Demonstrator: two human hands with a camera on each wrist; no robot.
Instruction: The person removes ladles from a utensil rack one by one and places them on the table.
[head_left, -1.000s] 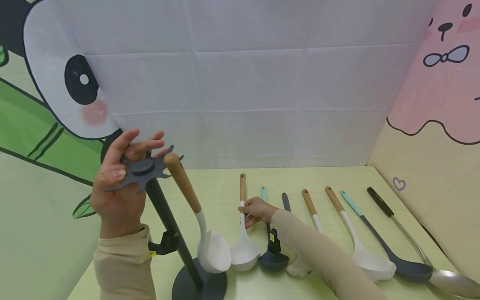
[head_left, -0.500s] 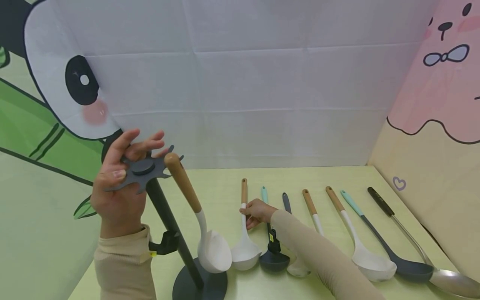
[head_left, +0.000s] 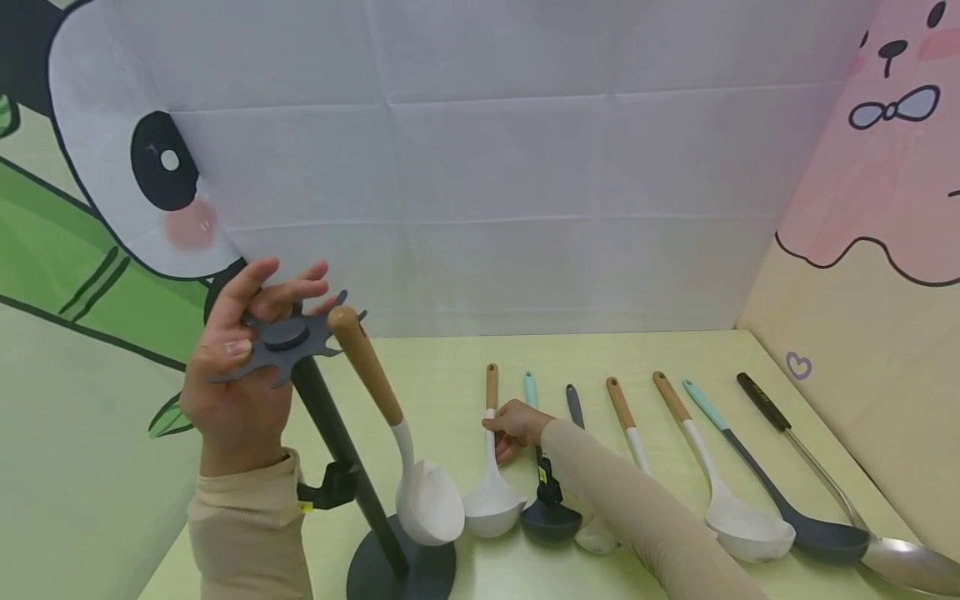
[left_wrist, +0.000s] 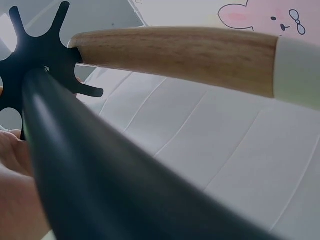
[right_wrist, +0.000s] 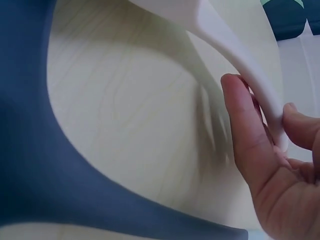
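Note:
My left hand (head_left: 236,404) grips the hooked top disc (head_left: 288,333) of a dark utensil stand (head_left: 330,425), thumb on its edge. From one hook hangs a white ladle with a wooden handle (head_left: 367,371), its bowl (head_left: 431,504) low beside the pole. To the right of it, my right hand (head_left: 517,425) pinches the white neck of a second wooden-handled ladle (head_left: 491,500) between thumb and fingers. In the right wrist view this ladle's neck (right_wrist: 240,57) slants down into the grip, above the tabletop.
Right of the held ladle, a dark ladle (head_left: 551,523) with a turquoise end lies on the pale table (head_left: 420,392). Further right are several more utensils, among them a white ladle (head_left: 750,525), another dark ladle (head_left: 832,542) and a steel spoon (head_left: 911,567). My right sleeve partly covers some.
The held ladle's handle end has sunk lower and shifted slightly right in the head view, the right hand moving slightly right with it. Left hand and stand stay nearly still.

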